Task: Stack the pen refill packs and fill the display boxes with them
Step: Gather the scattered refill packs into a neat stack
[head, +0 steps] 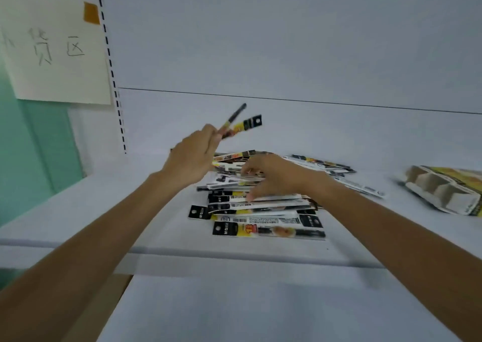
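A loose pile of pen refill packs [263,211], black, yellow and white, lies on the white shelf [167,224] in the middle. My left hand [191,156] is raised above the pile's far left side and pinches two refill packs [242,125] that point up and to the right. My right hand [273,176] lies on the pile with curled fingers, its thumb pressing a pack near the middle. More packs [336,169] are scattered behind my right wrist. A cardboard display box [443,190] with empty compartments lies tilted at the right edge.
A paper sign [54,47] with handwriting hangs at the upper left beside a slotted shelf upright [114,86]. The white back panel [287,41] rises behind the pile. A brown cardboard edge [104,307] shows below the shelf at the lower left.
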Tool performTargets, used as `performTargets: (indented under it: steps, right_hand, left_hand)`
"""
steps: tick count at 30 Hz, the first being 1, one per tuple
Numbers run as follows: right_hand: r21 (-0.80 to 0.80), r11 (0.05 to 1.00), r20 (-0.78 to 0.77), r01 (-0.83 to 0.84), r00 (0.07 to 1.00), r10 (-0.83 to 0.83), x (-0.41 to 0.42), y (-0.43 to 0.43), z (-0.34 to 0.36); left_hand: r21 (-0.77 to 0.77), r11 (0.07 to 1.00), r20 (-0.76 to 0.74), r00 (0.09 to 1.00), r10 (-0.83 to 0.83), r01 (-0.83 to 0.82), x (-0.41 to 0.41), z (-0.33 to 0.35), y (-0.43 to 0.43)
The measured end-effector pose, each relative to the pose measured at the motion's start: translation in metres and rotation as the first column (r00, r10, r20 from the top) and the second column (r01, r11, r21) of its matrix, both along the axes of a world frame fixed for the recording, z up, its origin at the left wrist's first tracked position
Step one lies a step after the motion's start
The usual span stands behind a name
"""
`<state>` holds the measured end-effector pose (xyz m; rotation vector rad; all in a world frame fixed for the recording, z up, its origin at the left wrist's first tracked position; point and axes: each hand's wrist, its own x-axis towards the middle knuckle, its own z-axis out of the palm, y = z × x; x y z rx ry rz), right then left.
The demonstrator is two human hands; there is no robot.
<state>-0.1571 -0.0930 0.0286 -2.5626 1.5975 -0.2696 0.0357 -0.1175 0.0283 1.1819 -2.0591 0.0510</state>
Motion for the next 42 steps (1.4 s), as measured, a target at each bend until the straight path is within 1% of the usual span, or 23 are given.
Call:
performTargets:
  steps: [2,4,5,6,8,9,10,11,13,14,16,18,19,20,21,24,26,29,30,33,35,38,42]
  right_hand:
    - [0.043,0.996,0.019,0.075,0.997,-0.076,-0.02,0.013,0.007]
    - [0.06,0.987,0.063,0.151,0.986,-0.155,-0.042,0.022,0.016]
    - [0.053,0.983,0.119,0.176,0.976,-0.181,-0.052,0.026,0.02]
    - [0.031,0.981,0.215,0.193,0.957,-0.195,-0.06,0.03,0.023]
    - [-0.098,0.963,0.421,0.252,0.887,-0.189,-0.073,0.03,0.024]
    - [-0.178,0.935,0.495,0.306,0.849,-0.184,-0.077,0.026,0.023]
    - [-0.242,0.902,0.532,0.358,0.826,-0.185,-0.079,0.02,0.021]
    - [-0.292,0.873,0.53,0.391,0.826,-0.193,-0.08,0.013,0.019]
    - [-0.335,0.861,0.426,0.384,0.876,-0.225,-0.081,-0.005,0.015]
    - [-0.326,0.875,0.334,0.358,0.909,-0.247,-0.081,-0.014,0.013]
    - [-0.271,0.906,0.096,0.324,0.946,-0.31,-0.078,-0.032,0.004]
    - [-0.22,0.92,-0.127,0.324,0.926,-0.356,-0.074,-0.048,-0.009]
    - [-0.187,0.927,-0.186,0.325,0.915,-0.358,-0.072,-0.056,-0.014]
    - [-0.143,0.936,-0.201,0.323,0.916,-0.347,-0.071,-0.063,-0.019]
    - [-0.096,0.945,-0.181,0.314,0.928,-0.327,-0.071,-0.07,-0.022]
    - [-0.019,0.963,-0.071,0.27,0.96,-0.27,-0.071,-0.086,-0.028]
    - [-0.032,0.964,-0.064,0.264,0.962,-0.266,-0.07,-0.093,-0.031]
    - [-0.176,0.948,-0.187,0.265,0.936,-0.297,-0.068,-0.105,-0.033]
    - [-0.224,0.94,-0.233,0.258,0.922,-0.309,-0.067,-0.109,-0.031]
    - [-0.309,0.924,-0.314,0.227,0.892,-0.324,-0.065,-0.117,-0.028]
    - [-0.294,0.929,-0.282,0.225,0.908,-0.31,-0.064,-0.122,-0.029]
    - [-0.156,0.955,-0.132,0.252,0.953,-0.273,-0.062,-0.123,-0.032]
    - [-0.189,0.962,-0.15,0.196,0.962,-0.226,-0.061,-0.118,-0.02]
  left_hand:
    - [0.058,0.996,0.163,0.983,-0.083,0.074,-0.023,-0.013,-0.001]
    - [0.112,0.984,0.202,0.967,-0.156,0.135,-0.036,-0.026,-0.006]
    - [0.142,0.976,0.211,0.958,-0.195,0.167,-0.041,-0.033,-0.009]
    - [0.162,0.966,0.232,0.944,-0.234,0.2,-0.044,-0.038,-0.009]
    - [0.239,0.941,0.282,0.911,-0.302,0.238,-0.051,-0.039,-0.008]
    - [0.295,0.922,0.276,0.901,-0.334,0.251,-0.054,-0.036,-0.004]
    - [0.357,0.899,0.262,0.896,-0.359,0.256,-0.056,-0.032,0.002]
    - [0.415,0.876,0.259,0.891,-0.374,0.247,-0.058,-0.027,0.008]
    - [0.506,0.839,0.304,0.869,-0.391,0.2,-0.062,-0.023,0.016]
    - [0.527,0.832,0.344,0.851,-0.397,0.175,-0.063,-0.023,0.019]
    - [0.506,0.851,0.439,0.807,-0.395,0.141,-0.063,-0.027,0.022]
    - [0.458,0.881,0.497,0.787,-0.366,0.12,-0.062,-0.032,0.023]
    - [0.441,0.891,0.511,0.785,-0.351,0.111,-0.062,-0.034,0.022]
    - [0.43,0.897,0.523,0.783,-0.338,0.1,-0.062,-0.035,0.021]
    - [0.426,0.901,0.533,0.78,-0.328,0.087,-0.061,-0.036,0.02]
    - [0.393,0.918,0.571,0.767,-0.294,0.059,-0.06,-0.038,0.018]
    - [0.364,0.93,0.587,0.76,-0.278,0.059,-0.06,-0.039,0.019]
    - [0.319,0.944,0.594,0.759,-0.268,0.083,-0.059,-0.043,0.017]
    - [0.331,0.939,0.576,0.767,-0.283,0.098,-0.058,-0.044,0.016]
    - [0.46,0.882,0.512,0.781,-0.357,0.102,-0.057,-0.039,0.015]
    - [0.477,0.875,0.534,0.766,-0.359,0.079,-0.058,-0.036,0.015]
    - [0.428,0.9,0.527,0.785,-0.325,0.084,-0.058,-0.038,0.013]
    - [0.347,0.936,0.543,0.801,-0.253,0.061,-0.056,-0.041,0.002]
